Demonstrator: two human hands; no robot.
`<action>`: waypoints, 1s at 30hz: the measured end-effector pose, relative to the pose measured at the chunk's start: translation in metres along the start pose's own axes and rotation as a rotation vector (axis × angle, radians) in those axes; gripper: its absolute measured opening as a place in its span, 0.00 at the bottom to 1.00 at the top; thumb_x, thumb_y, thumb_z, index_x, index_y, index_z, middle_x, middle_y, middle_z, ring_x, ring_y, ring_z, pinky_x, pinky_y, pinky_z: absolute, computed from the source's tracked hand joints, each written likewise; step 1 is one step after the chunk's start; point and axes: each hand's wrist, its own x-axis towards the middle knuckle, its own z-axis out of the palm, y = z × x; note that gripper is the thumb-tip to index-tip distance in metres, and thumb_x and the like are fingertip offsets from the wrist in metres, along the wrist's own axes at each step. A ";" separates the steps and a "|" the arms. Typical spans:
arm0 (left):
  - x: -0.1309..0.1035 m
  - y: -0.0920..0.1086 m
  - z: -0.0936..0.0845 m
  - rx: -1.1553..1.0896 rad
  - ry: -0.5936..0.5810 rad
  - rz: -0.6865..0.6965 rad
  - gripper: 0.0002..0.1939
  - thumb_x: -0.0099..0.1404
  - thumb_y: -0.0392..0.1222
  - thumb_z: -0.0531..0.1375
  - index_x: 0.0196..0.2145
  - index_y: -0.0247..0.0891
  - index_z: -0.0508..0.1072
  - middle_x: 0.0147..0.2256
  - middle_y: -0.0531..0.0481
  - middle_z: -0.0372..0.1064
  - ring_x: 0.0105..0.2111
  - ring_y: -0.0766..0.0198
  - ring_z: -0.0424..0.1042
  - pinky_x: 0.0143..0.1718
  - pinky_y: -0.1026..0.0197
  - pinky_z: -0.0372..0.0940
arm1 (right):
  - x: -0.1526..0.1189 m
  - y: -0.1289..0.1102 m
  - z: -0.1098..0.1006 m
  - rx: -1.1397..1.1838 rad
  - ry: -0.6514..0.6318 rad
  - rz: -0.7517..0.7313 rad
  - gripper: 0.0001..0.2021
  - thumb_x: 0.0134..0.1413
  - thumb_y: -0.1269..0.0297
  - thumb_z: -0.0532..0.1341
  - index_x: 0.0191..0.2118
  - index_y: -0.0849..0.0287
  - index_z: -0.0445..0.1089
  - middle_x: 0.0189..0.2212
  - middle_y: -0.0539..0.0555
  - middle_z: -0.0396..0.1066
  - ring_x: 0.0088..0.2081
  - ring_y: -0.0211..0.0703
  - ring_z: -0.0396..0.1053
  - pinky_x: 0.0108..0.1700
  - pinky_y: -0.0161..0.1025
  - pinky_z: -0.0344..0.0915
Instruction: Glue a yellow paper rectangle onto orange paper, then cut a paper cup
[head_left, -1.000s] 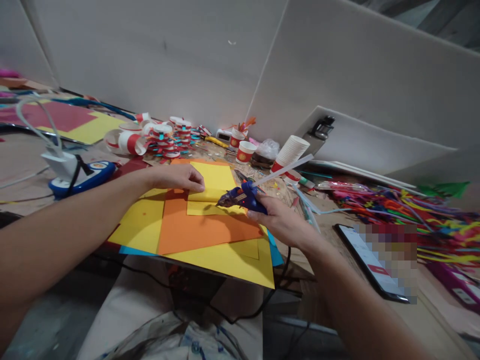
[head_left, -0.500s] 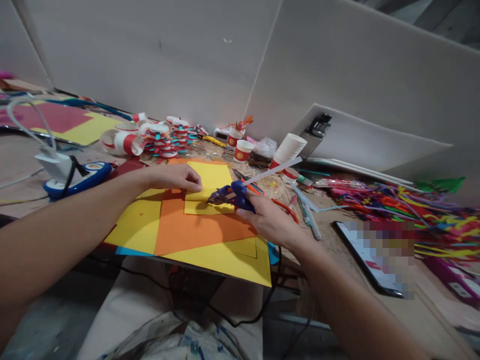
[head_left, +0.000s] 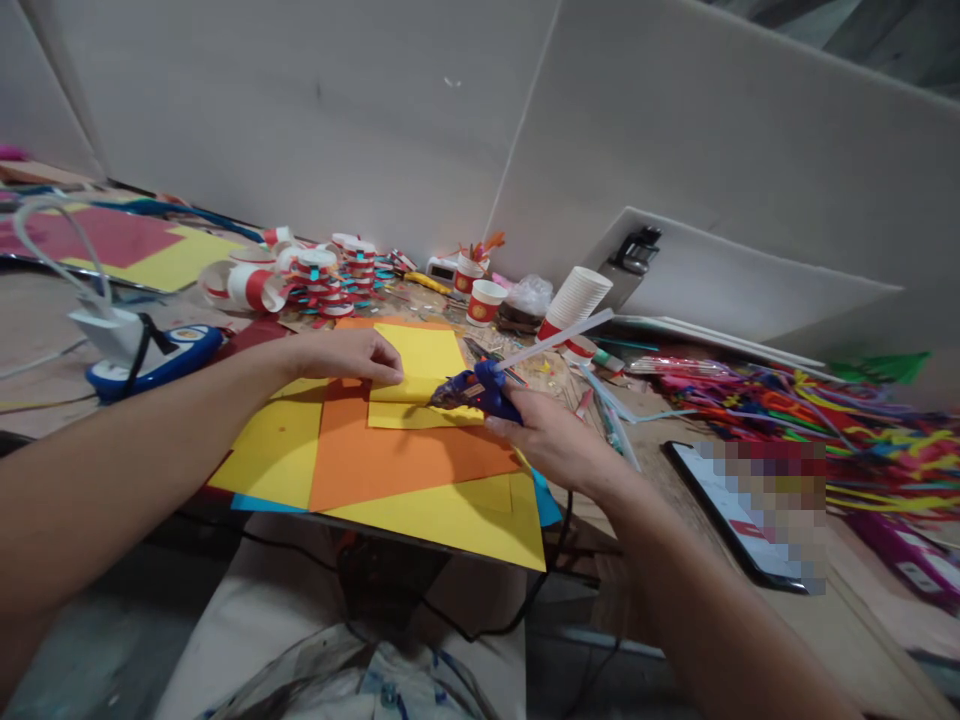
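Observation:
My left hand [head_left: 375,358] has its fingers pressed together on a folded yellow paper [head_left: 424,350], near the fold. The fold stands slightly raised above the lower strip. In my right hand [head_left: 536,425] is a blue glue gun [head_left: 491,390], a translucent glue stick [head_left: 559,338] poking out of its back. The nozzle points left, at the lower yellow strip beside the fold. Beneath lies an orange sheet [head_left: 397,465], on top of larger yellow sheets [head_left: 472,525] near the table's front edge.
Red and white paper cup rings [head_left: 319,275] stand at the back left, near a blue power strip [head_left: 180,350]. Stacked cups [head_left: 581,295] lean behind the glue gun. A phone [head_left: 735,515] and colourful pipe cleaners [head_left: 847,430] lie on the right. A cable hangs in front.
My right hand and the glue gun have moved a little to the right along the yellow strip. My left hand has stayed in place on the paper.

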 end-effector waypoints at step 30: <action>0.000 0.000 0.000 0.028 0.006 -0.008 0.16 0.59 0.51 0.57 0.28 0.33 0.73 0.23 0.52 0.65 0.24 0.68 0.60 0.25 0.66 0.50 | -0.018 0.027 -0.028 -0.181 0.049 0.100 0.14 0.58 0.60 0.56 0.48 0.57 0.70 0.45 0.57 0.74 0.45 0.52 0.69 0.47 0.42 0.62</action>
